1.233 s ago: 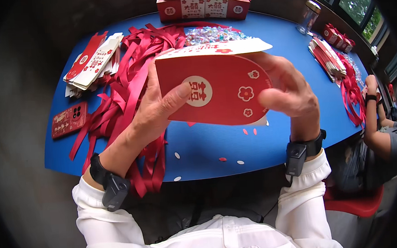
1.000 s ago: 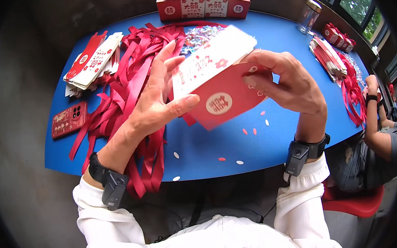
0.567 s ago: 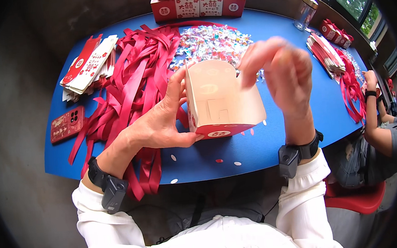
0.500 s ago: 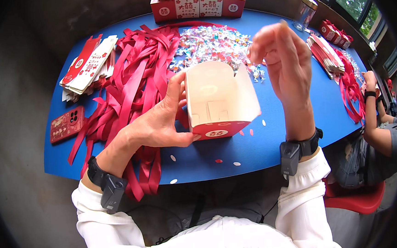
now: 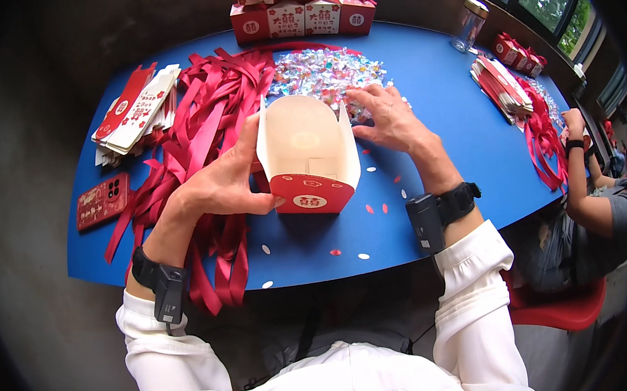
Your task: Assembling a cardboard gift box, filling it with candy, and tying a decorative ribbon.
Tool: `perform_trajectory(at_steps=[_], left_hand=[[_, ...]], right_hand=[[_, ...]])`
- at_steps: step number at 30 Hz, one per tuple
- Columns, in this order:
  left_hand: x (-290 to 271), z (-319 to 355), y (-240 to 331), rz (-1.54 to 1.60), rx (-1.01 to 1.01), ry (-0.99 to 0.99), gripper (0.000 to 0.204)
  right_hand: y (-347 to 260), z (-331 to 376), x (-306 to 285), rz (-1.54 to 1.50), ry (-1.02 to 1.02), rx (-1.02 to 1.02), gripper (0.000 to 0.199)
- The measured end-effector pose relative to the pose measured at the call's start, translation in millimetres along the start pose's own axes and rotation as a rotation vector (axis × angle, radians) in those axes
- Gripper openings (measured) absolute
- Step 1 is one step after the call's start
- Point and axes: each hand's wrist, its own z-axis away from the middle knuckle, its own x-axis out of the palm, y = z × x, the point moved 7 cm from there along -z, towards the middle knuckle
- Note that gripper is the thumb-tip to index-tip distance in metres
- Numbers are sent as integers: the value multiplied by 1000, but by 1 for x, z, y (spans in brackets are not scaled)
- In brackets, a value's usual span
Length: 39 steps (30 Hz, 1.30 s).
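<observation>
Here the left hand (image 5: 222,184) grips an open red gift box (image 5: 307,156) by its left wall, thumb at the front corner and fingers curled up along the side. The box stands upright on the blue table (image 5: 428,64) at the centre of the view, its flaps spread and its pale inside showing. The right hand (image 5: 388,114), at two o'clock from the box, lies palm down with fingers spread loosely on the edge of a heap of wrapped candies (image 5: 326,71); whether it has pinched any cannot be told. Red ribbons (image 5: 206,116) sprawl at ten o'clock from the box, a stack of flat box blanks (image 5: 137,110) beyond them. Finished red boxes (image 5: 301,15) line the twelve o'clock edge. A red phone (image 5: 103,201) lies at nine o'clock.
</observation>
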Motion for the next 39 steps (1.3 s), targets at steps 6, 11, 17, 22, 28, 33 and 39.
perform_trajectory(at_steps=[6, 11, 17, 22, 28, 33, 39], left_hand=[[-3, 3, -7, -84, -111, -65, 118], [-4, 5, -10, -69, -170, -149, 119], [-7, 5, -13, -66, -131, -127, 120], [-7, 2, -9, -78, -123, -132, 122], [-2, 0, -16, -96, -94, -139, 127], [4, -7, -15, -124, -27, -111, 134], [5, -5, -13, -119, 24, -54, 132]], right_hand=[[-19, -5, 2, -211, -116, -148, 43], [-7, -7, -3, -371, -132, -155, 32], [7, -11, -4, -617, -52, -25, 30], [19, -11, -7, -638, -96, 115, 27], [32, -20, -2, -669, -77, 132, 22], [32, -19, -1, -580, -2, 74, 22], [15, -19, 4, -522, 19, -16, 33]])
